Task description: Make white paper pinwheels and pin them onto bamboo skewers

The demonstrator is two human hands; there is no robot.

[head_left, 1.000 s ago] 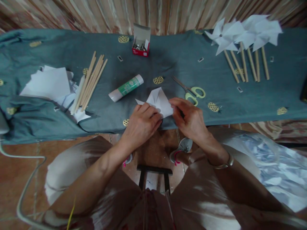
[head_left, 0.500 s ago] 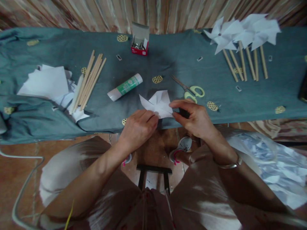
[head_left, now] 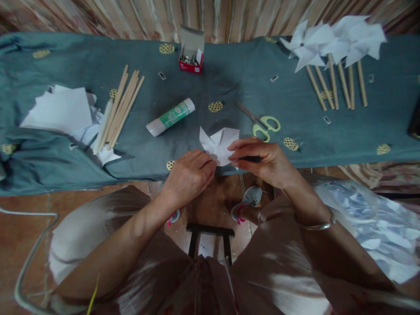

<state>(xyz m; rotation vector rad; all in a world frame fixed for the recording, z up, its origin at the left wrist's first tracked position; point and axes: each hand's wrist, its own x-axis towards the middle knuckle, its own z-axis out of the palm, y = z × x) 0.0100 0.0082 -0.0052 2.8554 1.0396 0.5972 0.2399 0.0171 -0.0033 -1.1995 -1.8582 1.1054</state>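
Note:
A folded white paper piece (head_left: 219, 142), pinwheel-shaped with pointed flaps, lies at the near edge of the teal-covered table (head_left: 65, 162). My left hand (head_left: 189, 176) pinches its lower left part with closed fingers. From the right, my right hand (head_left: 265, 159) grips the paper's right edge between thumb and fingers. A glue stick (head_left: 170, 117) lies just left of the paper, and green-handled scissors (head_left: 262, 122) lie just right of it.
A bundle of wooden sticks (head_left: 120, 107) and a stack of white paper (head_left: 61, 109) sit at the left. A red box of pins (head_left: 190, 61) stands at the back. Finished paper pinwheels on sticks (head_left: 331, 48) lie at the back right. A bag of paper scraps (head_left: 370, 227) is beside my right knee.
The paper has been turned and its flaps opened out, shifting slightly right. Both hands kept hold of it, with the right hand moving round to its right edge.

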